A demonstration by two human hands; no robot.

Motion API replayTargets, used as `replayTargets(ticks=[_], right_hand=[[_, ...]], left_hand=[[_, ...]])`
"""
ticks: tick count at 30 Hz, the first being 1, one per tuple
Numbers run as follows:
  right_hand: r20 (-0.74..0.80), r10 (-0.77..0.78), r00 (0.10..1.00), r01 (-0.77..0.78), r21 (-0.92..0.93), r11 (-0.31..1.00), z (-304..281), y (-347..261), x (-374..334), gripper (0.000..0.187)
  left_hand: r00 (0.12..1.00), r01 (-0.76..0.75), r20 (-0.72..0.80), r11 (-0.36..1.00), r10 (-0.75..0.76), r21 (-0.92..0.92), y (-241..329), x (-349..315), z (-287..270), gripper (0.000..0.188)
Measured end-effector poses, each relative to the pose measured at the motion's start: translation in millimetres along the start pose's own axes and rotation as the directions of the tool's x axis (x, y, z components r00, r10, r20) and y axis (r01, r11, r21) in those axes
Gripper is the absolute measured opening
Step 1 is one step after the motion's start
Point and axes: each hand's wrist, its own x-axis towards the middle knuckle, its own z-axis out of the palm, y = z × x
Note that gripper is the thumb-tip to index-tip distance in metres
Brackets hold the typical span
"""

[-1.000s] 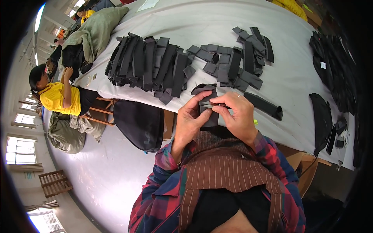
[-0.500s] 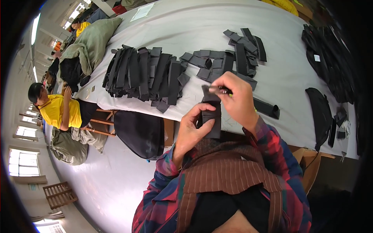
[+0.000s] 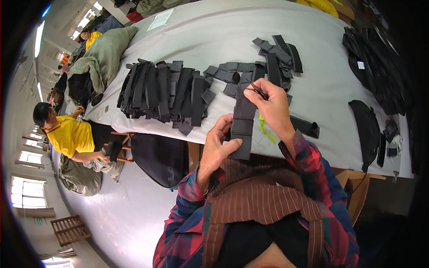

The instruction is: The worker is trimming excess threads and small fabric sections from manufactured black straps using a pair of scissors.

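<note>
A black fabric strip [image 3: 243,109] with a folded band across its middle hangs upright between my hands, over the table's near edge. My left hand [image 3: 220,144] is closed on its lower part, thumb in front. At its top end my right hand [image 3: 269,99] pinches the strip between thumb and finger. A small dark pointed tool [image 3: 260,91], perhaps thread snips, is also in that hand; most of it is hidden by the fingers. Below the right palm dangles a bright yellow-green ribbon [image 3: 266,127]; where it is fastened is hidden.
Rows of black strips [image 3: 161,91] lie left on the white-covered table [image 3: 214,31], with a looser pile [image 3: 277,62] farther right. One strip [image 3: 304,126] is by my right wrist. Black pouches [image 3: 364,134] lie at right. A person in yellow [image 3: 76,136] sits at left.
My right hand has moved up a little and the strip is now stretched straighter and flatter. The yellow-green ribbon has come into sight. The seated person's hands have dropped lower.
</note>
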Motion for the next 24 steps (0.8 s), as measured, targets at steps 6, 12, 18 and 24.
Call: replayTargets(ticks=[6,12,18,24], right_hand=[[0.04,-0.152,0.988,0.156,-0.135,0.978,6.9,-14.4,-20.0,0.01],[0.275,-0.479,0.834,0.527,-0.137,0.839,5.6,-12.1,-45.3,0.022],[0.24,-0.443,0.864,0.483,-0.142,0.864,7.3,-0.4,-50.5,0.027],[0.306,-0.4,0.864,0.455,-0.136,0.88,4.2,-7.0,-53.2,0.028]], left_hand=[[1.0,0.004,-0.022,0.994,-0.006,-0.112,-23.3,12.4,3.5,0.021],[0.965,-0.133,-0.246,0.98,0.094,-0.147,-29.6,7.9,-5.1,0.014],[0.967,-0.125,-0.252,0.944,0.046,-0.306,-20.5,0.7,-0.7,0.017],[0.966,-0.12,-0.255,0.932,0.03,-0.343,-20.3,1.1,1.3,0.012]])
